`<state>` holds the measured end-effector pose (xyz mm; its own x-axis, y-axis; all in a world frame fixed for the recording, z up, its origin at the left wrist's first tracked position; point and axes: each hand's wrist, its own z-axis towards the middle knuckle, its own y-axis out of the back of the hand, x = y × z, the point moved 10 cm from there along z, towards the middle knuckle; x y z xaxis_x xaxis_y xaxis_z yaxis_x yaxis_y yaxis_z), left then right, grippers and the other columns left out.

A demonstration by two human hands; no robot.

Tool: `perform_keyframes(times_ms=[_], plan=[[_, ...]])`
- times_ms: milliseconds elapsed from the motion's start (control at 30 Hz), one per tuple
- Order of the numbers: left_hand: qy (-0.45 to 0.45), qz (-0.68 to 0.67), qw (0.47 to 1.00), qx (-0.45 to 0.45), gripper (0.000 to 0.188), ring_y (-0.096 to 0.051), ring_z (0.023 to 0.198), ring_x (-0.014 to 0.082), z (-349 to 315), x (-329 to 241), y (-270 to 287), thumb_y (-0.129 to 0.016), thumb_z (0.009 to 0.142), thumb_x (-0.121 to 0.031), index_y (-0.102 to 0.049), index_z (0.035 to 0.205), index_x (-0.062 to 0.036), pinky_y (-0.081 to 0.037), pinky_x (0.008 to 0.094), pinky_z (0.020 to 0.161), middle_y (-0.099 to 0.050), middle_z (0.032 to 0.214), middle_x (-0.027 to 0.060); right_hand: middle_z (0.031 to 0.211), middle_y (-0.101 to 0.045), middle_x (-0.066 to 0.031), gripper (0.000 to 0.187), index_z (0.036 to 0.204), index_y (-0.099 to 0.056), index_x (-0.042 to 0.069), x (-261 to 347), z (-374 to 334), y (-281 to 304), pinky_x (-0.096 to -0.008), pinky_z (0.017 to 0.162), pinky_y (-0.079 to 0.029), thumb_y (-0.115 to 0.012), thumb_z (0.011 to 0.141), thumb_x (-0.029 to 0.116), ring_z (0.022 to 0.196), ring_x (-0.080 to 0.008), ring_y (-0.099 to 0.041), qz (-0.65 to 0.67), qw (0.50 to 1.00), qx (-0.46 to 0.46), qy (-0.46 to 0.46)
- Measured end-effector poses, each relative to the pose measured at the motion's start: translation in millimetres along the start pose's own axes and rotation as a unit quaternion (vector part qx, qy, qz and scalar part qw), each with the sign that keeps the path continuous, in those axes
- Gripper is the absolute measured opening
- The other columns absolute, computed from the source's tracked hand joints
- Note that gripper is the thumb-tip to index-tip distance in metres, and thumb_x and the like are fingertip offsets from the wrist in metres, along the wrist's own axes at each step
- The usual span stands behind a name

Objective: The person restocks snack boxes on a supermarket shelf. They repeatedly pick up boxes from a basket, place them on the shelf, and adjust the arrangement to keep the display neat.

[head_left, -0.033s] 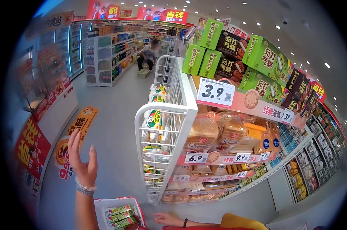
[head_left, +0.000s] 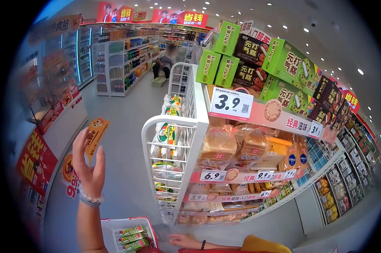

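Note:
My left hand [head_left: 89, 166] is raised over the aisle at the left, thumb apart from the other fingers, with nothing in it. A clear beaded bracelet [head_left: 90, 200] circles that wrist. Below, a white basket with a red-trimmed rim [head_left: 146, 223] holds several green packages [head_left: 132, 238]. Just right of the basket, low in the picture, is my right hand [head_left: 182, 240]; its blurred fingers stretch loosely toward the basket, and no held thing shows. That wrist wears a dark beaded bracelet [head_left: 203, 245]. Nearest in front is a white wire rack [head_left: 199, 109].
Wrapped bread loaves [head_left: 218, 147] fill the rack's shelves, with green boxes [head_left: 288, 63] and brown boxes [head_left: 249, 72] stacked on top. White bagged goods [head_left: 163, 139] sit in its end. A counter [head_left: 68, 122] runs along the left. Farther off, a person [head_left: 163, 63] sits beside drink shelves [head_left: 110, 67].
My left hand has risen slightly and looks a little larger. The rack has shifted slightly left in the view. My right hand and the basket stay nearly in place.

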<state>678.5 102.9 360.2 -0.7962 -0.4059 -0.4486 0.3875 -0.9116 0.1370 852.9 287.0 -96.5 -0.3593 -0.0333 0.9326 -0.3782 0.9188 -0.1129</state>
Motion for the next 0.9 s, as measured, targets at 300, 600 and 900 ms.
perform_keyframes(times_ms=[300, 600, 900], plan=[[0.014, 0.030, 0.986, 0.166, 0.105, -0.048, 0.113, 0.0342, 202.1, -157.3, -233.5, -0.070, 0.063, -0.051, -0.016, 0.136, 0.0010, -0.040, 0.0379, 0.094, -0.047, 0.119, 0.0278, 0.100, -0.060, -0.0096, 0.042, 0.122, -0.044, -0.001, 17.5, -48.7, 130.1, -0.0260, 0.081, -0.045, -0.055, 0.088, 0.020, 0.092, -0.0150, -0.058, 0.002, 0.999, -0.041, 0.027], [0.099, 0.126, 0.978, 0.133, 0.104, -0.054, 0.105, 0.0323, 221.8, -146.1, -297.2, -0.073, 0.057, -0.051, -0.022, 0.130, 0.0040, -0.042, 0.0344, 0.092, -0.052, 0.115, 0.0239, 0.107, -0.058, -0.0163, 0.039, 0.123, -0.041, -0.004, 41.9, -78.5, 172.0, -0.0280, 0.084, -0.046, -0.051, 0.089, 0.014, 0.096, -0.0199, -0.058, 0.048, 0.995, -0.070, 0.046], [0.166, 0.003, 0.986, -0.025, 0.050, -0.062, 0.077, 0.0189, 235.3, -125.5, -242.0, -0.072, 0.060, -0.036, -0.061, 0.091, 0.0024, -0.049, 0.0300, 0.075, -0.063, 0.089, 0.0132, 0.108, -0.058, -0.0145, 0.044, 0.125, -0.040, -0.002, 19.8, -47.0, 164.8, -0.0279, 0.084, -0.045, -0.052, 0.089, 0.021, 0.098, -0.0177, -0.057, -0.051, 0.990, -0.025, 0.132]])
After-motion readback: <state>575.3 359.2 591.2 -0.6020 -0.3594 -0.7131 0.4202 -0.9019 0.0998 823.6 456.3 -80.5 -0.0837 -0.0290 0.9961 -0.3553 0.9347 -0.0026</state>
